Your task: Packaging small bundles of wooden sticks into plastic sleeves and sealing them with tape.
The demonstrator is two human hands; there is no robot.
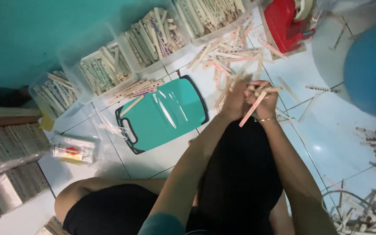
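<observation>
Both hands meet above the tiled floor, over a loose scatter of flat wooden sticks (225,54). My left hand (236,98) is closed on a bunch of sticks, its fingers blurred. My right hand (264,98), a thin bracelet at the wrist, grips several sticks; one pinkish stick (251,111) slants down from it. A teal cutting board (164,113) lies flat just left of the hands, a single stick on its top left corner.
Clear plastic tubs (103,69) full of sticks run diagonally along the teal wall. A red object (286,21) sits at the top, a blue round tub (373,65) at right. Stick piles lie at the lower right, bundled stacks at left, beside a small plastic packet (72,150).
</observation>
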